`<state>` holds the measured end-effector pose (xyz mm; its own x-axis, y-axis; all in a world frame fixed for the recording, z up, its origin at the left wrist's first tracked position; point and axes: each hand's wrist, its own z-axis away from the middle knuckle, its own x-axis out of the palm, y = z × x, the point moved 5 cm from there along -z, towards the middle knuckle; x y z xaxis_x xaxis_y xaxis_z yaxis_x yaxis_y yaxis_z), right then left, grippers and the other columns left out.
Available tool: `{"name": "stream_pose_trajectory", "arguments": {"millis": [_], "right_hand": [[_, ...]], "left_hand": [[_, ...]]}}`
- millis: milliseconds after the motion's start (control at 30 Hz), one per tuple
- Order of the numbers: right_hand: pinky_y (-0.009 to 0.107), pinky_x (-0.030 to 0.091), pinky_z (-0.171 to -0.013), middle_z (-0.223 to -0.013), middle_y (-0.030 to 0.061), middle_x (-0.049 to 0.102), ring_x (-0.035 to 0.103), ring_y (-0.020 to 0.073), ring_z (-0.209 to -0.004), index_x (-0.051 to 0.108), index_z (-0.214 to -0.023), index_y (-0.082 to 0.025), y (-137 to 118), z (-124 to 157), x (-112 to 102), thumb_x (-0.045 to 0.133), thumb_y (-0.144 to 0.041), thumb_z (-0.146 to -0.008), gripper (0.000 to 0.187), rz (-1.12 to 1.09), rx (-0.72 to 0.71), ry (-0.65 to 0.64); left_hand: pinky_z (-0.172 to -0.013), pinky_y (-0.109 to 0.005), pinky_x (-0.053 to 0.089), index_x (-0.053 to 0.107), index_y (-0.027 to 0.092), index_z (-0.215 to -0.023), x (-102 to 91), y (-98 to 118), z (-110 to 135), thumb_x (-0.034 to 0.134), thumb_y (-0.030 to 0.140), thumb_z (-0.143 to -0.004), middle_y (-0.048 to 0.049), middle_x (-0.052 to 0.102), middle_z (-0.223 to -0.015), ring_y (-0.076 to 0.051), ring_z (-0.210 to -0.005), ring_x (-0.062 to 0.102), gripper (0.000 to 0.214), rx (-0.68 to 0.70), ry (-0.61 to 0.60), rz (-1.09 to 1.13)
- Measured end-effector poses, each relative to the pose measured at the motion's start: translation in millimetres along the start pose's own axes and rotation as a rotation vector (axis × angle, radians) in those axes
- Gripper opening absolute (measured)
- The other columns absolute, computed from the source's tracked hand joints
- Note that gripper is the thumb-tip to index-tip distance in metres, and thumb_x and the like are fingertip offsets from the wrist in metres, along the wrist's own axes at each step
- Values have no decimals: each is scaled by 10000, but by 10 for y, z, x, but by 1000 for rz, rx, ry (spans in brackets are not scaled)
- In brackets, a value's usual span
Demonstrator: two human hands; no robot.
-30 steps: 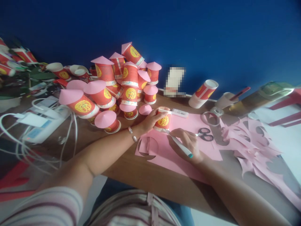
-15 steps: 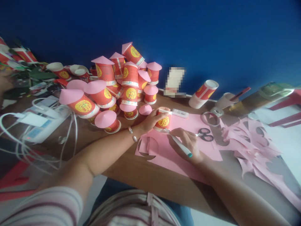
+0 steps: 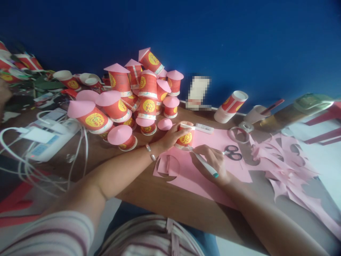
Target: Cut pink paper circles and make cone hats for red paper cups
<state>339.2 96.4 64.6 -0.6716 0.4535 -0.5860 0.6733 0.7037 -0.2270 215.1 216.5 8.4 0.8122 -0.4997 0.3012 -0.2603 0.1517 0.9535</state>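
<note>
My left hand (image 3: 174,136) is closed around a red paper cup (image 3: 185,138) with a yellow emblem. The cup has its pale rim low, near the pink paper sheet (image 3: 205,185). In my right hand (image 3: 213,161) is a white marker (image 3: 204,164) with a teal end, its tip at the cup's lower rim. Whether the tip touches the cup I cannot tell. Scissors (image 3: 233,153) with dark handles lie just right of my right hand. A small pink paper cone (image 3: 164,124) sits left of the held cup, beyond my left hand.
Many red cups with pink cone tops (image 3: 117,78) are piled at left. A white power strip (image 3: 50,138) with cables lies nearer. Tape (image 3: 239,135), stacked cups (image 3: 231,106) and pink paper scraps (image 3: 289,167) stand or lie to the right. Part of another person's hand (image 3: 4,94) shows at far left.
My hands, the cup and the marker look nearly unmoved. The other person's hand at the far left edge has shifted slightly.
</note>
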Motion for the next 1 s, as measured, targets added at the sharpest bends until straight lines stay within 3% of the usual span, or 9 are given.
{"name": "stream_pose_trajectory", "arguments": {"millis": [700, 1000], "right_hand": [[236, 509, -517, -726, 13, 712, 677, 140, -571, 619, -964, -201, -6, 2, 1, 657, -116, -935, 98, 32, 7, 0], [240, 532, -542, -728, -12, 714, 673, 129, -574, 620, -959, -228, 32, 38, 4, 684, -117, -915, 135, -22, 11, 41]], "left_hand": [[-802, -329, 481, 669, 177, -1105, 5, -9, -1, 770, 502, -816, -55, 665, -985, -193, -888, 613, 446, -11, -10, -20], [-846, -341, 493, 673, 174, -1102, 13, -2, 6, 766, 497, -823, -71, 688, -1021, -209, -936, 636, 437, 6, -3, -8]]}}
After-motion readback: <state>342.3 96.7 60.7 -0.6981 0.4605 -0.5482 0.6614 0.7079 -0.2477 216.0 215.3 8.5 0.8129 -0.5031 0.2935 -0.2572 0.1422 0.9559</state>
